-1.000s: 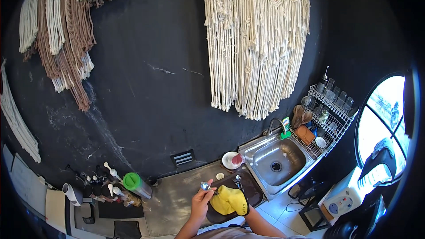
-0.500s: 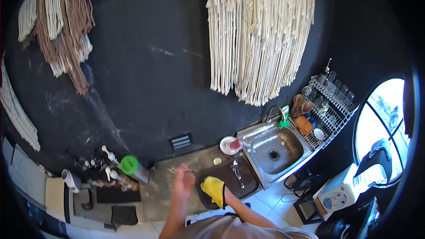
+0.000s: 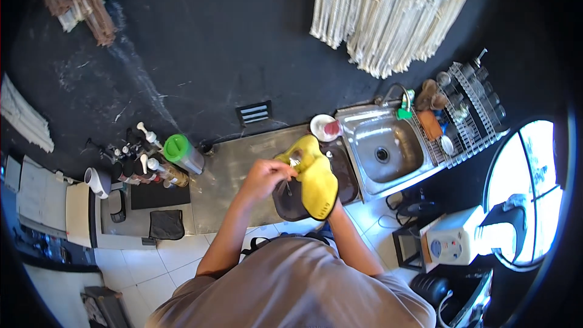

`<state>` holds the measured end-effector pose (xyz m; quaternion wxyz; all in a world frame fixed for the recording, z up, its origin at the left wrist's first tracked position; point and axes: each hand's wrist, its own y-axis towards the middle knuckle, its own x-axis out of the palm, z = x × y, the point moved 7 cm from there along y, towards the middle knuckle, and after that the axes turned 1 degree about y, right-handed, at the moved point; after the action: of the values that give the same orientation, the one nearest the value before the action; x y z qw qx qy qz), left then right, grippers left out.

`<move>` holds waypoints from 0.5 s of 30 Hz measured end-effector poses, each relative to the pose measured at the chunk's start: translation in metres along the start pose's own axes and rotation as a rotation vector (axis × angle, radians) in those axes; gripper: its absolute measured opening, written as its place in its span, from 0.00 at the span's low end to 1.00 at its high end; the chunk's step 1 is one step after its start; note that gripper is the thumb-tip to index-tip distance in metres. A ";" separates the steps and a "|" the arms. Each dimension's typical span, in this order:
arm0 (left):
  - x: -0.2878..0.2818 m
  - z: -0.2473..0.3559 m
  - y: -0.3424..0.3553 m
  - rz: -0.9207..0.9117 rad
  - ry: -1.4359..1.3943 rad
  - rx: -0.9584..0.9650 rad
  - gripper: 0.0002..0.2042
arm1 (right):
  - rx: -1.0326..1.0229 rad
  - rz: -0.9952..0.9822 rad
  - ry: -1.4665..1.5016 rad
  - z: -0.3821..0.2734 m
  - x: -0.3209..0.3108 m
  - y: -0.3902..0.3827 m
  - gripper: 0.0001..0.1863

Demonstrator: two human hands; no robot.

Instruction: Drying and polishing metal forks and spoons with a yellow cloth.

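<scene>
My left hand [image 3: 267, 177] is closed in a pinch over the dark tray [image 3: 350, 188], holding what looks like a metal spoon [image 3: 296, 161]. The spoon's shiny end rests against a yellow cloth [image 3: 320, 185] with dark edging, and thin handles show below the fingers. That cloth covers my right hand, whose fingers are hidden beneath it; only the wrist [image 3: 333, 214] shows. Both hands meet in front of my chest. A small bright spot lies on the tray beside the cloth.
A steel sink [image 3: 382, 167] adjoins the tray on the right, with a white dish rack [image 3: 480, 140] beyond. A white plate [image 3: 320, 129] with something reddish stands behind the tray. Left on the counter [image 3: 225, 164] are a green-lidded container [image 3: 179, 149] and pump bottles [image 3: 149, 136].
My left hand has come right from over the bare counter to the cloth and now holds the spoon. The utensils seen lying on the tray have been lifted. The view has tilted down.
</scene>
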<state>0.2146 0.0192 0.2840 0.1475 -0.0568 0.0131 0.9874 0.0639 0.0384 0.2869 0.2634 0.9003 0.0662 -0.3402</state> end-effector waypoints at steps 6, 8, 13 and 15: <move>0.038 -0.027 -0.018 0.015 0.305 -0.057 0.08 | 0.237 0.196 0.398 0.058 0.033 -0.024 0.09; 0.043 -0.050 -0.021 -0.032 0.275 -0.047 0.08 | 0.391 0.118 0.525 0.073 0.047 -0.035 0.13; 0.036 -0.068 -0.027 -0.009 0.295 -0.097 0.08 | 0.438 0.307 0.737 0.106 0.051 -0.045 0.13; 0.057 -0.072 -0.024 -0.192 -0.095 -0.096 0.08 | 0.304 0.317 0.270 0.188 0.049 -0.060 0.17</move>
<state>0.1752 0.0557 0.2057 0.2387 -0.0179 -0.0468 0.9698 -0.0257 -0.0106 0.1111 0.1641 0.9659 -0.0932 -0.1775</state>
